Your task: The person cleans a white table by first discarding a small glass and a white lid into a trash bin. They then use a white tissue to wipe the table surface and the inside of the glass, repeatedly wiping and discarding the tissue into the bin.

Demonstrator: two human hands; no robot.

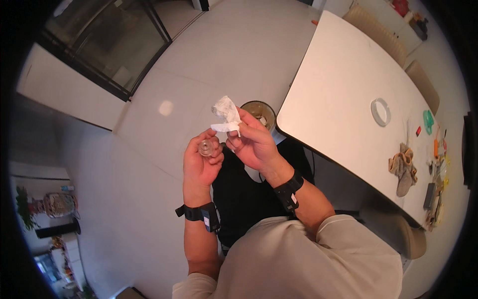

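My left hand [203, 164] has its fingers curled around a small clear glass piece [205, 148], round with a knob-like centre, its lower part hidden in the palm. Just to the right and a little higher, my right hand [255, 140] pinches a crumpled white paper tissue [226, 115] between thumb and fingers. The tissue shows greyish smudges, and one folded strip hangs toward my left fingertips. Whether that strip touches them I cannot tell. Beyond my right hand, a round bin [257, 109] stands on the floor with some whitish scraps inside.
To my right is a white table [332, 86] with a rounded corner near the bin. It carries a white ring-shaped dish [381, 112], a grey-brown glove [404, 170], a green crumpled item [428, 122] and several small tools. Chairs [422, 86] line its far side. A dark-framed glass door [112, 48] is at upper left.
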